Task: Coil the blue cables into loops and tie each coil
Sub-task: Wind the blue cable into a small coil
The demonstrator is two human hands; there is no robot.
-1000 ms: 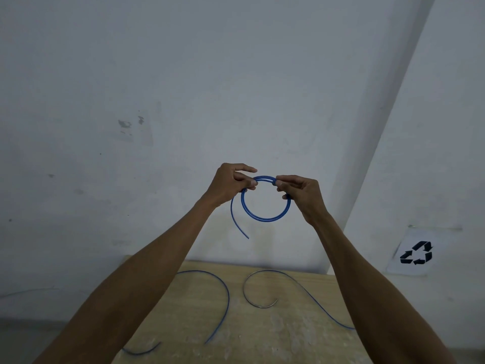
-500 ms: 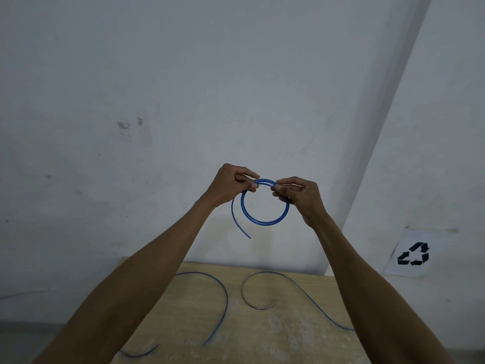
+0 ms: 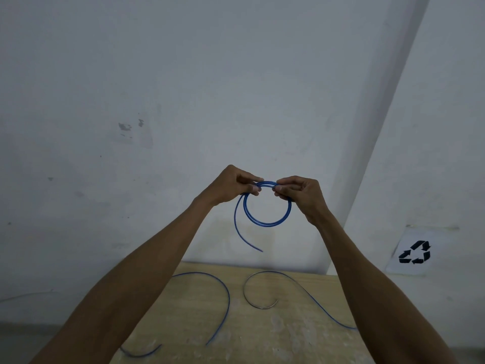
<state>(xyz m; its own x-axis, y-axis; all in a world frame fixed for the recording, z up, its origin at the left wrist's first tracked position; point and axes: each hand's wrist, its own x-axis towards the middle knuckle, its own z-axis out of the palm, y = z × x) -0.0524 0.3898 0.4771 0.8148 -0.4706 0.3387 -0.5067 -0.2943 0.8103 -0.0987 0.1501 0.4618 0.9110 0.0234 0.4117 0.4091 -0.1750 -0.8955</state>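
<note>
Head view — blue coil [image 3: 267, 224] aloft

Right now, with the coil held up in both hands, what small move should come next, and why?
Probably wrap the tail around the coil to tie it. Both the left hand and the right hand pinch the coil at its top, and only a short free tail hangs below the left hand, likely too short for another loop.
</note>
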